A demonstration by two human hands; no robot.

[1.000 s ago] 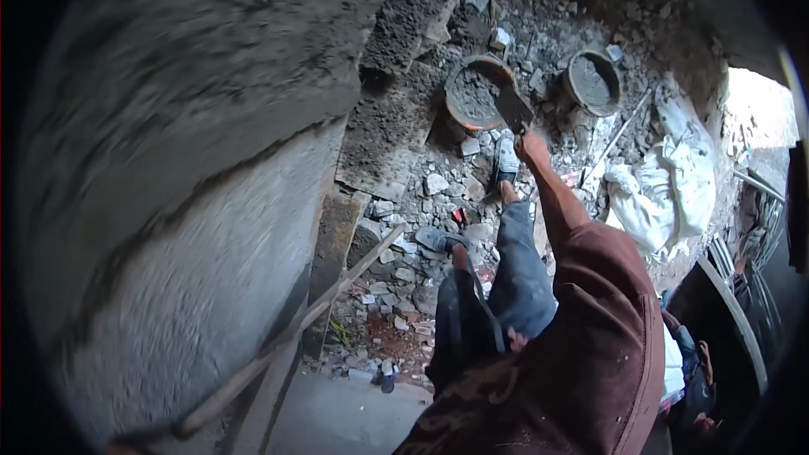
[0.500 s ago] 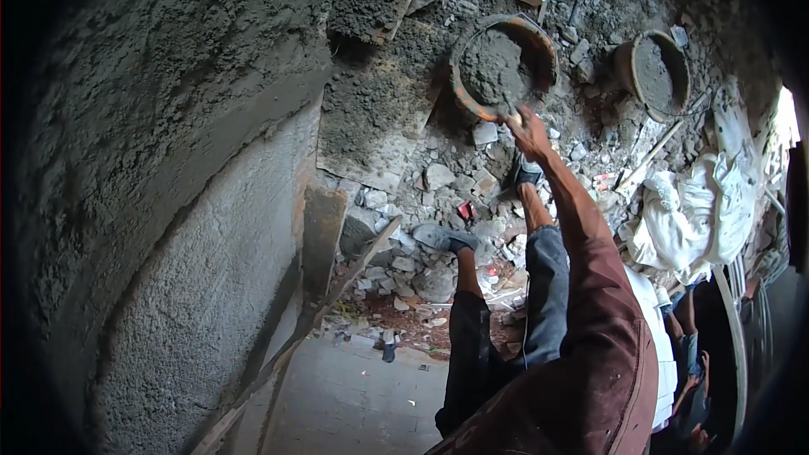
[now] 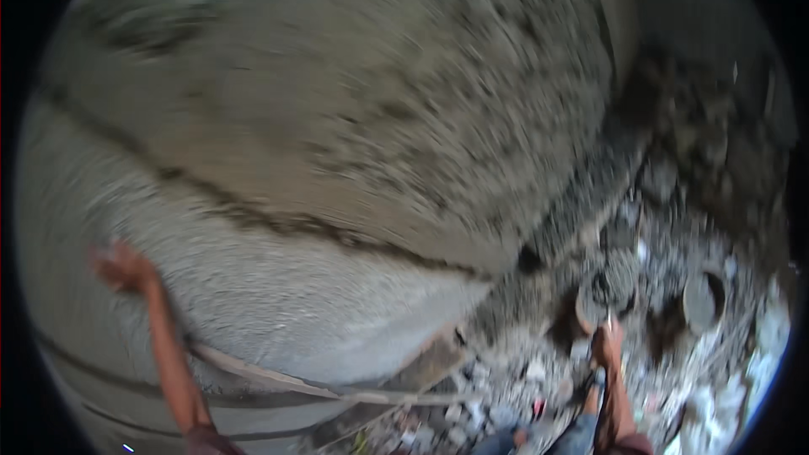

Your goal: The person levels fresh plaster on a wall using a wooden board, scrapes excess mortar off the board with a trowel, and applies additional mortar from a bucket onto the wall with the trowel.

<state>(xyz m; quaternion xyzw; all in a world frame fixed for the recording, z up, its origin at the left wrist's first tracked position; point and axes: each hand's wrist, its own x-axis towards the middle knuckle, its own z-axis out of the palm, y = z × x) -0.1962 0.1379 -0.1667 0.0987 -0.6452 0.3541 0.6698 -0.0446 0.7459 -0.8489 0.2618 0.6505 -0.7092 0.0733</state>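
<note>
My right hand (image 3: 608, 345) grips a trowel handle (image 3: 610, 320), with a lump of wet grey mortar (image 3: 613, 278) at the blade, over an orange-rimmed bucket (image 3: 585, 313); whether the blade is in or above the bucket is unclear. My left hand (image 3: 125, 266) is out at the far left against or close to the pale rendered wall (image 3: 354, 312); motion blurs its fingers, so I cannot tell what, if anything, it holds. Above a dark crack in the wall, rough grey plaster (image 3: 455, 93) covers a broad band. The whole view is smeared by motion.
A second bucket (image 3: 702, 302) stands to the right on broken rubble (image 3: 506, 388). A long wooden batten (image 3: 270, 375) lies along the wall's foot. White sacks (image 3: 708, 417) are at the lower right. My legs are at the bottom.
My view has swung toward the wall, so the buckets now sit lower right. My left hand has come into sight at the left. My right hand still holds the trowel at the orange-rimmed bucket.
</note>
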